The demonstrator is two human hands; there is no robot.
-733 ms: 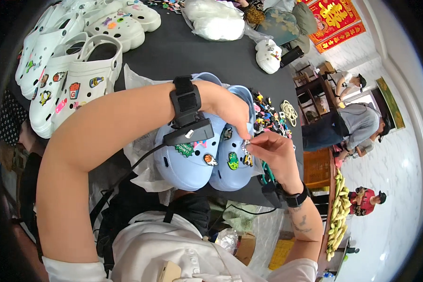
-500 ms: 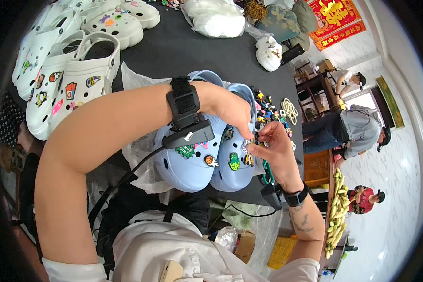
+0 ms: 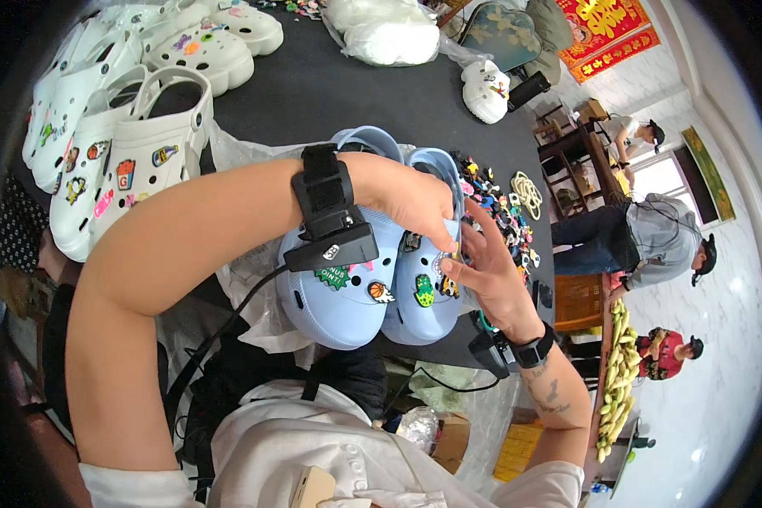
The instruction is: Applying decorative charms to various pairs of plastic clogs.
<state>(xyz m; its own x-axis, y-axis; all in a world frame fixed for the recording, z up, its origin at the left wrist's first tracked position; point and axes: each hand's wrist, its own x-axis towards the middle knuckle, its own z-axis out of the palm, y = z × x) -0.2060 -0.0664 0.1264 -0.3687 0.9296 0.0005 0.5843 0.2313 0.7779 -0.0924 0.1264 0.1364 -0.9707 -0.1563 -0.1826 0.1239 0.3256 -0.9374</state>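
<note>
A pair of light blue clogs (image 3: 339,313) stands in front of me, with a green badge charm (image 3: 333,277), a basketball charm (image 3: 380,292) and a green cactus-like charm (image 3: 423,290) on the toes. My left hand (image 3: 411,203) reaches over from the left and grips the upper of the right clog (image 3: 427,326); its thumb side shows, and the other fingers are mostly hidden in the opening. At that clog's outer side is my right hand (image 3: 495,275), fingers apart and index stretched upward. Its thumb tip rests by a small dark-and-yellow charm (image 3: 448,286). Any smaller piece between the hands cannot be made out.
White clogs with charms (image 3: 148,157) crowd the left side. Loose charms (image 3: 499,212) and a pale cord loop (image 3: 525,195) lie to the right. Plastic wrap (image 3: 254,326) lies beneath the blue clogs. A single white clog (image 3: 485,91) stands farther back. Other people work at the right.
The fingers of my right hand have spread from a near pinch, the index now reaching up along the clog's side. My left hand stays on the right clog.
</note>
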